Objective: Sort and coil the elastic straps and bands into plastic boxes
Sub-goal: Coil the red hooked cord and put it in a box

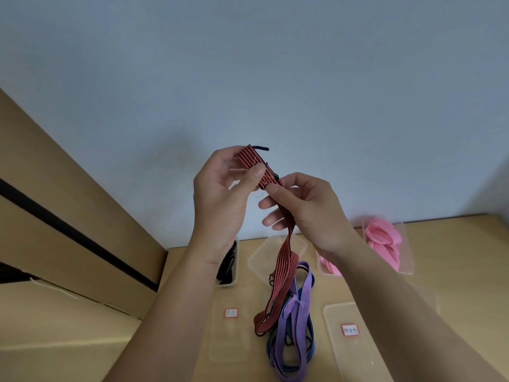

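You're pinching the red striped strap (287,257) near its top in your left hand (220,194), right hand (314,213) gripping it at 4 o'clock, tail hanging toward 6 o'clock, maybe touching the purple bands (292,334).

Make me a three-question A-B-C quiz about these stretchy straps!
1. Where are the pink elastic bands? A) in a clear plastic box B) on the floor C) hanging
2. What colour is the striped elastic strap held by the left hand and right hand? A) green B) red and black C) white
3. How is the purple striped strap? A) coiled in a box B) on a hook C) loose on the wooden table
1 A, box at right holds them; 2 B, stripes show; 3 C, it sprawls uncoiled.
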A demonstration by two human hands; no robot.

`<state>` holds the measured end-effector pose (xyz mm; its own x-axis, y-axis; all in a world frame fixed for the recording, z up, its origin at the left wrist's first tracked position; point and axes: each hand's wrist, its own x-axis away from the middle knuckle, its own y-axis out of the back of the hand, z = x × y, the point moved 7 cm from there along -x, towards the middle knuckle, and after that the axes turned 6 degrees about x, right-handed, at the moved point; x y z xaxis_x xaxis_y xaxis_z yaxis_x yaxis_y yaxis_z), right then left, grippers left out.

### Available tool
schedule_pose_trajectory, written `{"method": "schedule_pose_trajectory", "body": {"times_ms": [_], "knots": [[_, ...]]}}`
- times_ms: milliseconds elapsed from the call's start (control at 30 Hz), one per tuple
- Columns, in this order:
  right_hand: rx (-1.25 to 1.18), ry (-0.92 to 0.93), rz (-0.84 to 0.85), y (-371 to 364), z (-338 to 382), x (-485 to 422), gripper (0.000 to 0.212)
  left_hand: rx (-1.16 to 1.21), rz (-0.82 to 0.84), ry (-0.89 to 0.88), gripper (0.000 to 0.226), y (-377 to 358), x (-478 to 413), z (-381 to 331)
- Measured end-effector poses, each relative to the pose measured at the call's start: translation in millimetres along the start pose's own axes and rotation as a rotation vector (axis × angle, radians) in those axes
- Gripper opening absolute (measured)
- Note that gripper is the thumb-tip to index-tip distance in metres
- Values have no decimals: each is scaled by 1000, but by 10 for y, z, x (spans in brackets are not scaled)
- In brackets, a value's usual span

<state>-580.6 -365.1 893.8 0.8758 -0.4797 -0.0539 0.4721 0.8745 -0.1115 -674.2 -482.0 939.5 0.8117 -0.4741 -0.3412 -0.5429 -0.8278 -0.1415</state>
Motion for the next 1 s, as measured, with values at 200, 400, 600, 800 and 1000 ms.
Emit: {"method": "schedule_pose_trajectory", "body": {"times_ms": [200,400,600,800,1000], "knots": [[-25,79,-197,176,176,43,8,-34,7,-146,20,-73,177,-42],[-418,97,-135,172,241,92,9,-25,-79,-302,24,-237,327,-13],[-333,113,-258,343,212,81,6,-257,32,-248,31,-441,427,131],[-135,195,-203,482,264,159,14,-35,-6,108,30,-410,422,193],[-42,225,-127,514,268,255,14,35,29,191,31,-473,340,121]]}}
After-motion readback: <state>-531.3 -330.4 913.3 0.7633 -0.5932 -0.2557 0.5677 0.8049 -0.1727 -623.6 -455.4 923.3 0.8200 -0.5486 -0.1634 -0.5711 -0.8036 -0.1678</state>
